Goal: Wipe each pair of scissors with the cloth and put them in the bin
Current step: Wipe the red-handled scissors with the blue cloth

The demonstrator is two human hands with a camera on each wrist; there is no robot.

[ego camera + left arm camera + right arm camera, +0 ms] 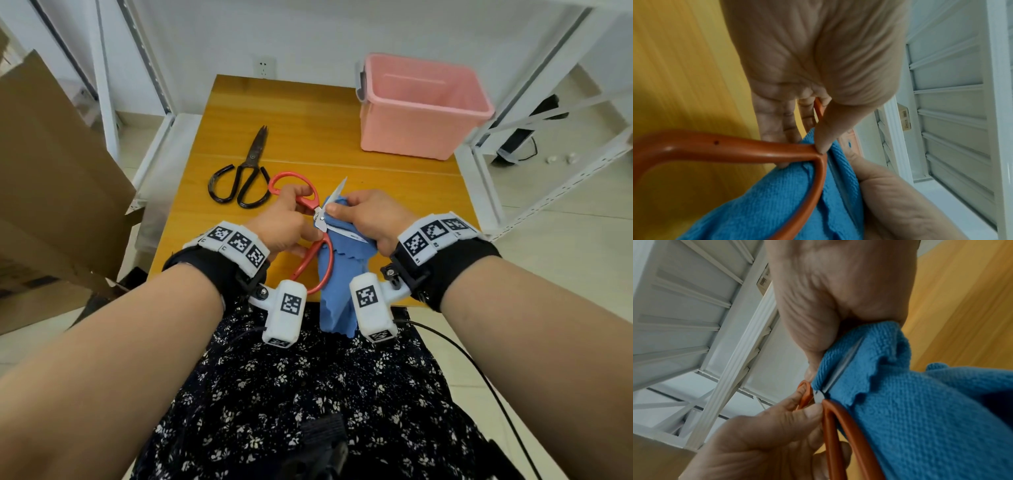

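**Red scissors held open in both hands, one blade wrapped in the blue cloth**

The left hand (286, 222) grips the red-handled scissors (322, 253) close to the pivot, thumb and fingers curled round the handle shanks. In the left wrist view the thumb tip presses where the two red handle bars meet, and the fingers (777, 123) lie behind them. The scissors are spread open above the near edge of the wooden bench (308, 109). One handle loop points away towards the far left; the other loop hangs towards the person's lap.

The right hand (370, 216) is curled round the blue cloth (337, 291) and pinches it about one blade. The right wrist view shows a thin strip of that blade (844, 363) in a fold of the cloth, just below the palm. The second blade's pointed tip (342, 183) sticks up beyond the right hand, bare. The rest of the cloth hangs down between the wrists over the bench edge and onto the flowered skirt (308, 394).

A pair of black scissors (245, 174) lies flat on the bench, just beyond the left hand, blades shut and pointing away. The pink bin (418, 130) stands at the far right corner of the bench, well apart from both pairs. White metal shelving frames (548, 113) stand on either side, and brown cardboard (51, 171) leans at the left.
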